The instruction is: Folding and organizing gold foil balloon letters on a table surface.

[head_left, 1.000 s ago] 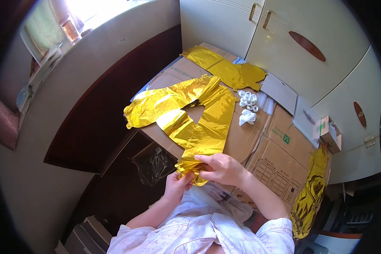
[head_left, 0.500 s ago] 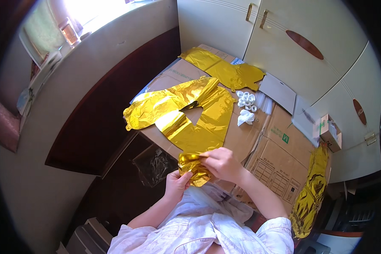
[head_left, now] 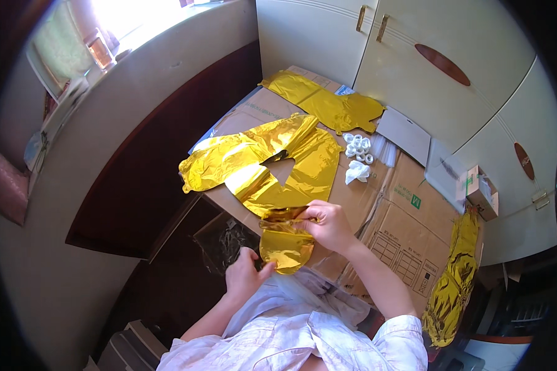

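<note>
A flat, uninflated gold foil balloon (head_left: 315,164) with an opening in its middle lies on the cardboard, its near end reaching over the front edge. My right hand (head_left: 329,229) pinches that near end, where the foil is bunched into creases. Below the pinch, a rounded flap of the foil hangs smooth. At the flap's lower left is my left hand (head_left: 244,276), thumb and fingers apart, the thumb tip right at the foil's edge; whether it touches cannot be made out.
Flattened cardboard (head_left: 377,185) covers the table. On it are white tape rolls (head_left: 358,147), a crumpled white tissue (head_left: 357,172), a second gold foil piece (head_left: 328,105) at the back, folded gold foil (head_left: 455,284) at right and a small box (head_left: 478,193). A dark bag (head_left: 223,241) sits below left.
The crumpled near end of the balloon has been spread into a smooth flap. My left hand has come off the foil, moving left and opening; my right hand has risen slightly, still pinching.
</note>
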`<act>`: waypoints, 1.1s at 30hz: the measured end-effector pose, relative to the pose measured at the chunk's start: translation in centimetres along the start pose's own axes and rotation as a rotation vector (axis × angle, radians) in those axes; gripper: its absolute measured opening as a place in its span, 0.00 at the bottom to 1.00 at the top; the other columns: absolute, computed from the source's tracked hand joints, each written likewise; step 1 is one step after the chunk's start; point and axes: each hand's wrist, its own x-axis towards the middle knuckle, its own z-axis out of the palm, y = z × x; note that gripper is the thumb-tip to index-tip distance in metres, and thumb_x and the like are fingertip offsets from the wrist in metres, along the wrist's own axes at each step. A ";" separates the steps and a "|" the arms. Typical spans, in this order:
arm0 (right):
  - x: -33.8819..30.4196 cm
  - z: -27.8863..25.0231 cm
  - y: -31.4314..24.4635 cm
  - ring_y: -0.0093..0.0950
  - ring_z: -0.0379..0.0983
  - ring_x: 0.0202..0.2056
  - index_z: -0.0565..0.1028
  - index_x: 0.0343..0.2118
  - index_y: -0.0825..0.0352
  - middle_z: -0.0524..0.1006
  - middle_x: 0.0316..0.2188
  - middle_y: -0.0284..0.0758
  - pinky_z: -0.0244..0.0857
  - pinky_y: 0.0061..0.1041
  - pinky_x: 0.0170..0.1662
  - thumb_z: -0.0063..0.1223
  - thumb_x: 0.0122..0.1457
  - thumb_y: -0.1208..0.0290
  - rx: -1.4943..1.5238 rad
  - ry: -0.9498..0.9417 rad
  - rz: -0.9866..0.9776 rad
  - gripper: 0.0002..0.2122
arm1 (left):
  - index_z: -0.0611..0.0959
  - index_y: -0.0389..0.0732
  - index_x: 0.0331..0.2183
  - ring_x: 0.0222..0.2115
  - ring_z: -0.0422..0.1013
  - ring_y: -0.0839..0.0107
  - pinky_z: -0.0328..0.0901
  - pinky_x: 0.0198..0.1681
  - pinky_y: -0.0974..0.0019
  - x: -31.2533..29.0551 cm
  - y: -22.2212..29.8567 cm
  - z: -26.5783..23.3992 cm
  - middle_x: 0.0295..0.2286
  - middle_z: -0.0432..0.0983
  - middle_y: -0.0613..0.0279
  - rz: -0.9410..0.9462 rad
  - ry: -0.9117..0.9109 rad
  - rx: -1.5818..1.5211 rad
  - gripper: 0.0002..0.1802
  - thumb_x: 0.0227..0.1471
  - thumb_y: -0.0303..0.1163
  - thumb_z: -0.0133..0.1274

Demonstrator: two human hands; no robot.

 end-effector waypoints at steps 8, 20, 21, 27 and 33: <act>-1.6 2.2 1.0 0.32 0.73 0.25 0.78 0.21 0.64 0.74 0.22 0.31 0.66 0.29 0.29 0.62 0.42 0.65 -0.057 -0.073 -0.062 0.08 | 0.78 0.37 0.27 0.17 0.64 0.84 0.57 0.20 0.80 1.6 3.2 0.3 0.19 0.72 0.70 -0.240 -0.242 -1.038 0.09 0.53 0.33 0.53; -1.5 1.5 1.0 0.31 0.73 0.27 0.78 0.20 0.62 0.74 0.22 0.30 0.67 0.30 0.31 0.61 0.42 0.60 -0.146 -0.231 -0.202 0.10 | 0.78 0.35 0.28 0.19 0.65 0.85 0.60 0.22 0.79 1.5 3.3 1.5 0.20 0.73 0.69 -0.095 -0.069 -1.048 0.05 0.50 0.26 0.56; -1.4 1.5 0.9 0.31 0.73 0.27 0.78 0.20 0.62 0.74 0.21 0.30 0.66 0.30 0.31 0.61 0.42 0.60 -0.175 -0.234 -0.224 0.10 | 0.78 0.34 0.28 0.19 0.65 0.85 0.60 0.22 0.79 1.6 3.3 1.5 0.20 0.73 0.68 -0.125 -0.075 -1.069 0.05 0.50 0.26 0.56; -1.2 1.2 1.0 0.30 0.73 0.27 0.79 0.21 0.64 0.76 0.23 0.30 0.67 0.27 0.31 0.62 0.43 0.65 -0.136 -0.306 -0.163 0.08 | 0.78 0.35 0.27 0.18 0.65 0.84 0.60 0.21 0.79 1.9 2.7 2.0 0.19 0.73 0.68 -0.126 -0.083 -1.120 0.05 0.50 0.26 0.56; -0.6 0.2 1.8 0.27 0.73 0.27 0.79 0.25 0.67 0.75 0.23 0.34 0.66 0.23 0.30 0.60 0.47 0.68 0.100 -0.462 0.009 0.07 | 0.78 0.37 0.26 0.17 0.65 0.84 0.58 0.20 0.80 1.7 2.3 2.1 0.19 0.73 0.68 -0.166 -0.089 -1.177 0.02 0.49 0.25 0.53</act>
